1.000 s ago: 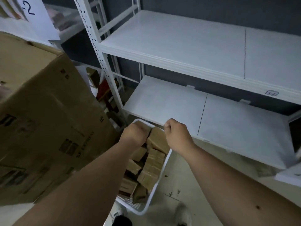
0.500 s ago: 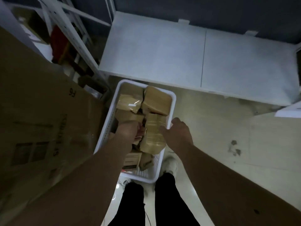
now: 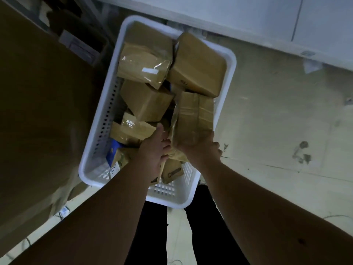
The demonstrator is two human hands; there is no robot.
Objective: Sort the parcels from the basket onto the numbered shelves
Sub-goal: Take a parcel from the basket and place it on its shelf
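A white plastic basket (image 3: 230, 64) stands on the floor in front of my feet, filled with several brown taped parcels. My right hand (image 3: 202, 148) grips the near end of a long taped parcel (image 3: 193, 119) that leans along the basket's right side. My left hand (image 3: 156, 148) is beside it, fingers curled against the same parcel's lower left edge, thumb pointing up. A larger parcel (image 3: 198, 64) lies at the far right of the basket and another parcel (image 3: 145, 60) at the far left. A small box with a blue side (image 3: 114, 153) sits low on the left.
The lowest white shelf (image 3: 248, 18) runs across the top of the view just beyond the basket. A big cardboard box (image 3: 38, 111) fills the left side, close against the basket. Pale scuffed floor (image 3: 286, 121) spreads to the right. My dark trouser legs (image 3: 150, 226) stand below the basket.
The view has tilted further down onto the basket. Both hands left the basket's rim, went inside, and now hold the long taped parcel, which is lifted at its near end.
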